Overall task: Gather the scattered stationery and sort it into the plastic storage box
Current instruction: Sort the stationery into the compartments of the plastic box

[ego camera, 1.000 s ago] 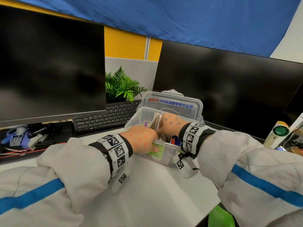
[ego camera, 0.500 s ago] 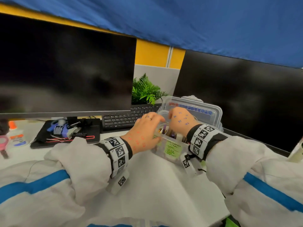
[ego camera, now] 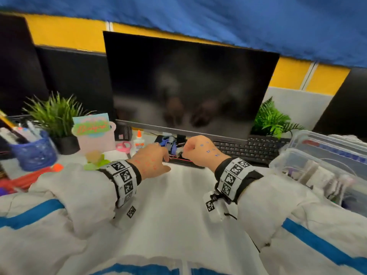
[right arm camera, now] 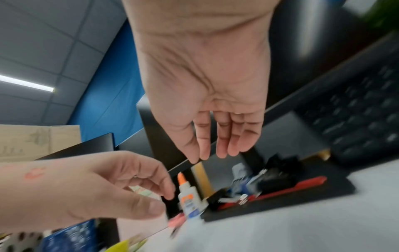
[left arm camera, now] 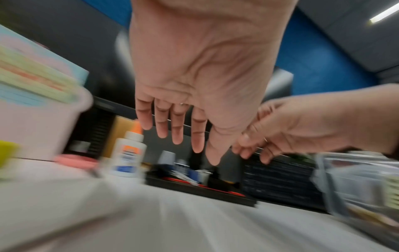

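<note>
Both hands over the counter's middle, side by side, holding nothing. Left hand (ego camera: 151,158) fingers straight, spread, pointing down. Right hand (ego camera: 202,150) fingers loosely extended, thumb near forefinger, nothing between them. Plastic storage box (ego camera: 317,165) at the counter's right edge, lid up, stationery inside. Black tray (right arm camera: 280,197) of clips at the back edge beneath the monitor (ego camera: 188,84); glue bottle (ego camera: 139,140) just left of it.
</note>
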The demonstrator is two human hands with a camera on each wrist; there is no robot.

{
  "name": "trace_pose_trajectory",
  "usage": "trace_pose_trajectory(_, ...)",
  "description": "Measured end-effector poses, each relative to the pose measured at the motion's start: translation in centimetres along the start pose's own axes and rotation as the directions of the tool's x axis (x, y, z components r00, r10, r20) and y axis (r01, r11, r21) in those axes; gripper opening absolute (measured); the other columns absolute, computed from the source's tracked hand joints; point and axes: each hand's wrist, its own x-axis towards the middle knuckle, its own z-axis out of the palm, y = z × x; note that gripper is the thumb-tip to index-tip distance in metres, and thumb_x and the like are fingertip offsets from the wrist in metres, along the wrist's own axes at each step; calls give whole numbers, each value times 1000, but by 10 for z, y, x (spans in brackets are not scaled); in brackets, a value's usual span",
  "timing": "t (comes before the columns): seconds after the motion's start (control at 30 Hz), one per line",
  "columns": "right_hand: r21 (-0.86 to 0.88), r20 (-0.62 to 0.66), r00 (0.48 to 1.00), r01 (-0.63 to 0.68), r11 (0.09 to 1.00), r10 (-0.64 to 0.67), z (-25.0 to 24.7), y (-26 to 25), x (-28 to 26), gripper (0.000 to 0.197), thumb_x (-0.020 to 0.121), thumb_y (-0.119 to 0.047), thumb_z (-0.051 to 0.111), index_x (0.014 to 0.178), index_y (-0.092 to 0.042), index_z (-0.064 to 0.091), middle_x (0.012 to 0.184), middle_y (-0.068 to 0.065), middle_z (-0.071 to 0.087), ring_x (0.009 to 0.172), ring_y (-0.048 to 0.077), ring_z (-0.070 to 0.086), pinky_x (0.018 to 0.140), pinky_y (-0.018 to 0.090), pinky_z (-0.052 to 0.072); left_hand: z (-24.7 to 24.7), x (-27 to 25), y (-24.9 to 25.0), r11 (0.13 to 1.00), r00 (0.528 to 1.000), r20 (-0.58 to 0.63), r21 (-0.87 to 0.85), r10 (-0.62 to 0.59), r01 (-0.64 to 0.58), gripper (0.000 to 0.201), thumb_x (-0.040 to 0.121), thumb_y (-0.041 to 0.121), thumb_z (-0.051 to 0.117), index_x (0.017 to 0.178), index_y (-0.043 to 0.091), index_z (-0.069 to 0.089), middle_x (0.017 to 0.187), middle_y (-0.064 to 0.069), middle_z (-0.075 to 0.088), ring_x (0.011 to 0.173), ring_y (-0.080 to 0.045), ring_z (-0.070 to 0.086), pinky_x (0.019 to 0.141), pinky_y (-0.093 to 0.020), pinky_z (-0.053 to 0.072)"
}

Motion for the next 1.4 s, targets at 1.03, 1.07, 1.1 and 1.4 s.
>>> trace_pose_trajectory(1.03,271,530,848,-132,953,-34,143,-103,40,41,80,-8,63,115,-16,45,90,10,67,70,22,65,59,27,50,4,-61,-169,915,914,109,-65,-391,399,44,75,71,68,101,36,56,107,5,58,106,-23,55,92,-39,44)
trace_pose_trajectory(1.07,354,520,854,-222,909,6,143,-104,41,42,82,-4,57,120,-13,41,82,15,70,60,23,66,51,24,48,3,-61,-168,917,918,81,-66,-389,395,41,77,67,70,99,34,59,105,7,58,106,-22,56,93,-39,42)
trace_pose_trajectory(1.1,425,503,863,-298,855,51,143,-105,43,44,83,-2,54,124,-10,38,79,18,69,52,22,63,46,22,45,3,-60,-167,917,920,52,-72,-389,391,39,77,64,71,98,33,60,104,9,60,107,-20,56,93,-39,38)
trace_pose_trajectory(1.4,823,401,916,-357,442,-8,164,-124,43,22,83,-24,80,85,-12,62,74,8,62,59,18,55,59,32,50,-6,-59,-165,932,925,-189,-222,-331,288,46,65,56,84,98,37,59,94,22,66,106,-5,52,114,-52,10)
